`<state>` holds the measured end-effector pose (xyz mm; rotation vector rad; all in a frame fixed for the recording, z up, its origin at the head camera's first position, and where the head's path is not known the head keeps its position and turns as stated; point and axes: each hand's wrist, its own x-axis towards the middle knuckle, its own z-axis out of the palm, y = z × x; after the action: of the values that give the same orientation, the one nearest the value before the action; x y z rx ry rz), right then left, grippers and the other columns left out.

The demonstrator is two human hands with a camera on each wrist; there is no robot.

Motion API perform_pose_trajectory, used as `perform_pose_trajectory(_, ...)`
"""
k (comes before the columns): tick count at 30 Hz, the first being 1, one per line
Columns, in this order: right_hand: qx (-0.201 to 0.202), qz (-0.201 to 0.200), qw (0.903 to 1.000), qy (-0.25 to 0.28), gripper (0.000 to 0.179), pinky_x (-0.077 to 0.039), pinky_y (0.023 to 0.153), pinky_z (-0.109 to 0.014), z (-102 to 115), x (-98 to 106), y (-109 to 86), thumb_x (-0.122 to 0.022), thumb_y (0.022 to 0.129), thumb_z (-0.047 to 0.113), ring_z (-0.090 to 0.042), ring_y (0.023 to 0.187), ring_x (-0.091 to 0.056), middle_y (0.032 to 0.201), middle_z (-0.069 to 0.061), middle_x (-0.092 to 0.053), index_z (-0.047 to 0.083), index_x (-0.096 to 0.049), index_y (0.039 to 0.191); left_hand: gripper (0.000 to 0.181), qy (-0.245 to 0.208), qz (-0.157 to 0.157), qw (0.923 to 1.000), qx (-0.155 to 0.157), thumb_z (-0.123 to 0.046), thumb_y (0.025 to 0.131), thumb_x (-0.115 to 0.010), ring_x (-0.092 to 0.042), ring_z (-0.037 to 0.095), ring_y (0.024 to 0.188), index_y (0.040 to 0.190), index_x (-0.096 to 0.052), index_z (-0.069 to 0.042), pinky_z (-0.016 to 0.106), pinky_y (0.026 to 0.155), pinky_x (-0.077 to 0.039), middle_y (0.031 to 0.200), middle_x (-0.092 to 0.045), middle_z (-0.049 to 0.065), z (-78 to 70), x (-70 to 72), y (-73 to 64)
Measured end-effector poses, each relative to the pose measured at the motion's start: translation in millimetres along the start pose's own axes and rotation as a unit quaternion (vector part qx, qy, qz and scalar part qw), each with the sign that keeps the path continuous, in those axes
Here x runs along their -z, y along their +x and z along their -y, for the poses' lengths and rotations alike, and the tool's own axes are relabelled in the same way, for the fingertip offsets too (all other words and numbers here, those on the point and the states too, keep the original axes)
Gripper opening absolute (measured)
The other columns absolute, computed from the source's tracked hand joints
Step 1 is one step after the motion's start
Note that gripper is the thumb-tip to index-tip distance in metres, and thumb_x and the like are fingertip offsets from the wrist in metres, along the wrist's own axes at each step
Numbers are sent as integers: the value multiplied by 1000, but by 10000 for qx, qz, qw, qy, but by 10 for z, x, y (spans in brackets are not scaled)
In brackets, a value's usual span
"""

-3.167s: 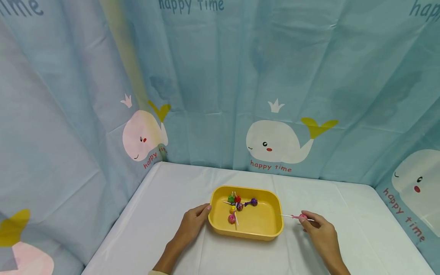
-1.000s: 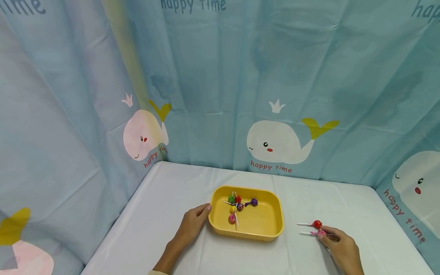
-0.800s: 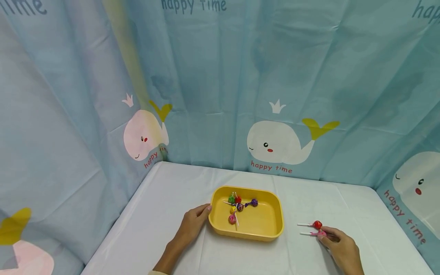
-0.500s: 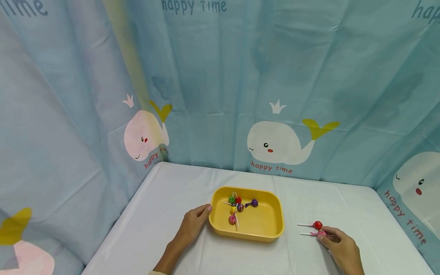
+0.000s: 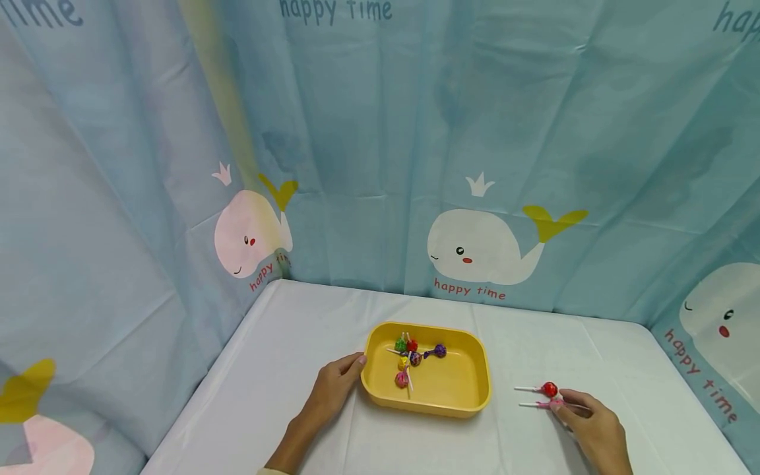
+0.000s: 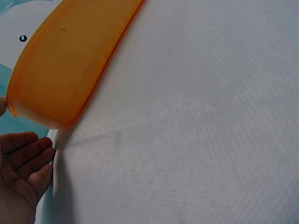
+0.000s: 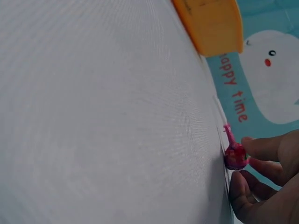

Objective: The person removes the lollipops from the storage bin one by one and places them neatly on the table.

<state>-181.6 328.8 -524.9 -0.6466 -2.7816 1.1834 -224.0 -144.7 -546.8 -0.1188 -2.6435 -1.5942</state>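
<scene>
A yellow plastic tray [image 5: 451, 382] holds several wrapped lollipops, among them a green one [image 5: 400, 345], a purple one [image 5: 440, 351] and a pink one [image 5: 402, 379]. My left hand [image 5: 334, 386] holds the tray's left end, thumb at the rim; its other fingers show below the tray end in the left wrist view. Right of the tray, a red lollipop [image 5: 549, 389] lies on the table, stick pointing left. Alongside it lies another pink lollipop [image 7: 236, 156]. My right hand [image 5: 594, 422] is around that one's head, fingers parted and tips right beside the candy.
A white cloth covers the table [image 5: 285, 343]. Behind and at both sides hangs a light blue curtain [image 5: 356, 132] with printed whales, meeting the table along its back edge.
My right hand has carried the pink lollipop right and set it beside the red one. Just now the hand slides slightly right while the lollipop stays put. The left hand and tray keep their place.
</scene>
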Motion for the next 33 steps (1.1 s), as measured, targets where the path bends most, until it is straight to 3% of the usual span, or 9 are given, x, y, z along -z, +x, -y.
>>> perform_pose_trajectory(5,-161,-122,9998,82,57,-55,61,-26,42,7,-13,-84,93,31,-34,97,-71,119,-28,-73,-4,-66,135,58,-9,-59,10000,-16,-55,108,-56,-61,32,139,139,-71,-9,54,118,-47,140,-70,7,12,-10,0)
perform_pose_trajectory(11,-142,-345,9993,-66,50,-59,73,-40,117,4,-40,-80,97,25,-45,113,-62,128,-31,-67,-2,-65,136,56,10,-106,9999,-19,-55,108,-56,-62,29,138,139,-71,-11,52,117,-48,138,-71,4,21,-22,9)
perform_pose_trajectory(14,-38,-431,9991,-1,49,-56,71,-34,159,7,-56,-80,97,26,-43,115,-63,131,-29,-67,0,-66,137,56,18,-78,10000,-6,-55,108,-56,-61,30,139,140,-71,-11,53,118,-47,140,-70,5,19,-21,8)
perform_pose_trajectory(16,50,-476,9988,88,50,-52,67,-26,185,5,-68,-80,97,28,-39,113,-65,132,-27,-69,0,-67,136,58,29,-69,10000,-19,-56,108,-55,-60,31,139,140,-70,-10,53,118,-47,140,-70,5,19,-17,5)
perform_pose_trajectory(19,123,-522,9983,210,49,-49,65,-19,232,-1,-93,-81,97,33,-19,98,-68,128,-22,-73,3,-70,135,58,9,-52,10000,20,-57,107,-55,-60,31,139,140,-70,-11,53,118,-47,140,-70,5,15,-6,-2)
perform_pose_trajectory(23,96,-462,9981,406,52,-49,66,-18,273,-13,-118,-82,95,38,9,84,-56,121,-16,-77,6,-71,134,56,17,-59,10000,21,-54,108,-56,-60,31,139,139,-71,-10,54,118,-47,140,-70,6,11,-1,-5)
perform_pose_trajectory(28,239,-352,9971,629,54,-49,67,-11,319,-30,-145,-84,93,40,17,81,-57,114,-10,-80,7,-72,134,57,-4,-32,10000,37,-55,108,-56,-59,32,140,140,-70,-10,55,119,-46,141,-70,6,12,-8,-3)
perform_pose_trajectory(33,408,-354,9965,640,55,-47,68,-7,423,-84,-172,-84,93,41,18,83,-58,118,-9,-78,7,-72,134,58,-1,-43,10000,23,-55,108,-55,-60,32,140,140,-70,-10,55,118,-46,141,-70,6,17,-10,4)
